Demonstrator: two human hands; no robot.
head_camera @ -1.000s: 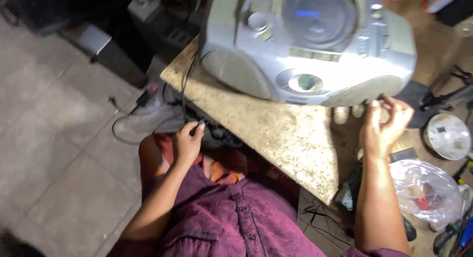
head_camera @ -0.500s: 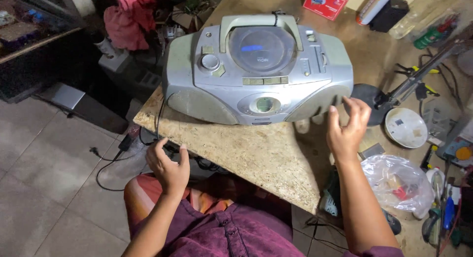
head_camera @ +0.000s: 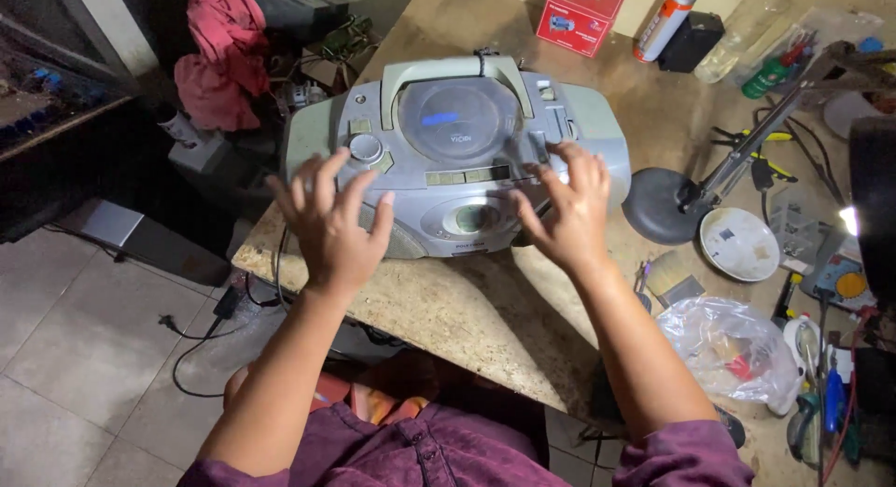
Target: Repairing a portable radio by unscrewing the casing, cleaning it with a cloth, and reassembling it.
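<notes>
Silver boombox (head_camera: 457, 160) sits on the stone-topped desk (head_camera: 467, 319) near its front-left corner, handle up, disc lid facing the camera. Left hand (head_camera: 331, 221) hovers over the boombox's left front end, fingers spread wide, grip apart, holding nothing; can't tell if fingertips touch the casing. Right hand (head_camera: 565, 207) is over the right front, fingers splayed, grip apart too, fingertips at the button row by the lid, contact unclear. Right of the boombox: black lamp base (head_camera: 658, 205), white round dish (head_camera: 739, 243), clear plastic bag (head_camera: 723, 349) near the right forearm. Red box (head_camera: 581, 16) and spray can (head_camera: 665, 20) at the desk's far edge. Red cloth (head_camera: 219, 53) hangs off to the left, black cable (head_camera: 201, 333) on the tiled floor
</notes>
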